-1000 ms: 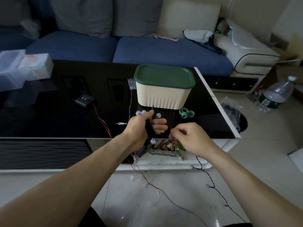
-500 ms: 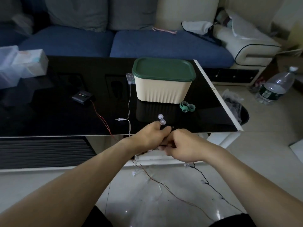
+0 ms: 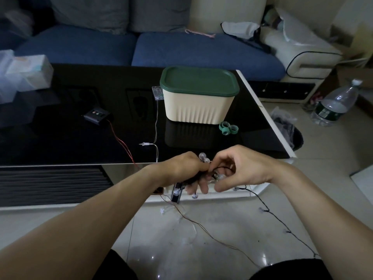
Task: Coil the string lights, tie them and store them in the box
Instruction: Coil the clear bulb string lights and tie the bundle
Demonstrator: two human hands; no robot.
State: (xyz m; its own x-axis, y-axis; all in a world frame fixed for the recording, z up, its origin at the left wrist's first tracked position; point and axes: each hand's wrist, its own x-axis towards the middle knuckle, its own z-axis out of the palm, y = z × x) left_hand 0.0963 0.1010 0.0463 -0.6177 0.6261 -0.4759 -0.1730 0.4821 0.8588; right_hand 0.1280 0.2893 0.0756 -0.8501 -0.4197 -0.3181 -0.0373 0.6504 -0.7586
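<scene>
My left hand (image 3: pixel 186 168) grips a small coil of black-wired string lights (image 3: pixel 217 174) with clear bulbs, just in front of the black table's near edge. My right hand (image 3: pixel 240 166) pinches the wire beside the coil, fingers curled. The loose black tail (image 3: pixel 280 220) runs from my right hand down over the floor to the right. The cream box with a green lid (image 3: pixel 198 96) stands shut on the table behind my hands. Two green tie rings (image 3: pixel 228 128) lie at its right front corner.
A black battery pack with red wires (image 3: pixel 96 115) and a clear battery case with thin wire (image 3: pixel 157 93) lie on the black table (image 3: pixel 60 142). More wires trail on the floor. A blue sofa is behind, a water bottle (image 3: pixel 335 106) and a bin at right.
The hands came together from apart, dropping from above the table to its front edge. My right hand has now lifted slightly, drawing a loop of wire around the coil.
</scene>
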